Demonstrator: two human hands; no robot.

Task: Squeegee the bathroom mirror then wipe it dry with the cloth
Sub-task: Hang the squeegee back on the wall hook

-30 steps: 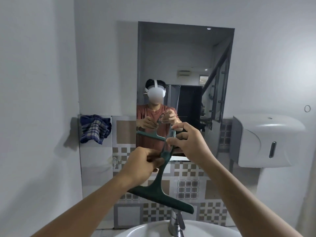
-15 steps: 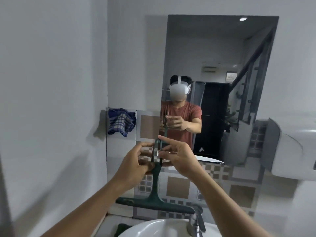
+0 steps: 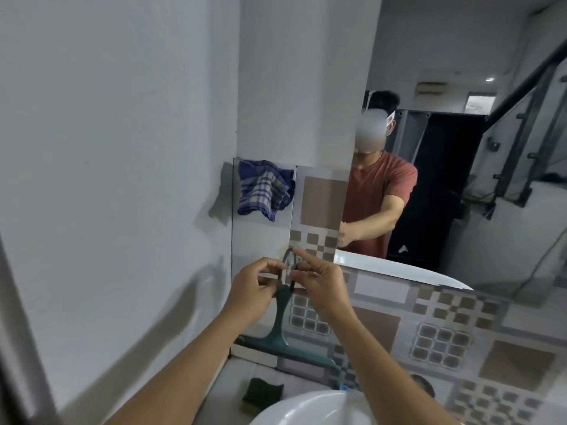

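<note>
A dark green squeegee (image 3: 280,329) hangs blade-down against the tiled wall left of the mirror (image 3: 460,148). My left hand (image 3: 254,283) and my right hand (image 3: 319,280) both pinch the thin loop at the top of its handle, up by a small wall hook. My right index finger points up and left. A blue checked cloth (image 3: 264,188) hangs on the wall above my hands, left of the mirror's edge. The mirror reflects a person in a red shirt.
A white basin (image 3: 306,409) sits at the bottom edge. A green and yellow sponge (image 3: 260,392) lies on the ledge left of it. A plain white wall closes the left side. Patterned tiles (image 3: 460,332) run below the mirror.
The view has swung left and closer to the wall. Both hands carried the squeegee left and up, from in front of the mirror to the tiles beside it, under the cloth.
</note>
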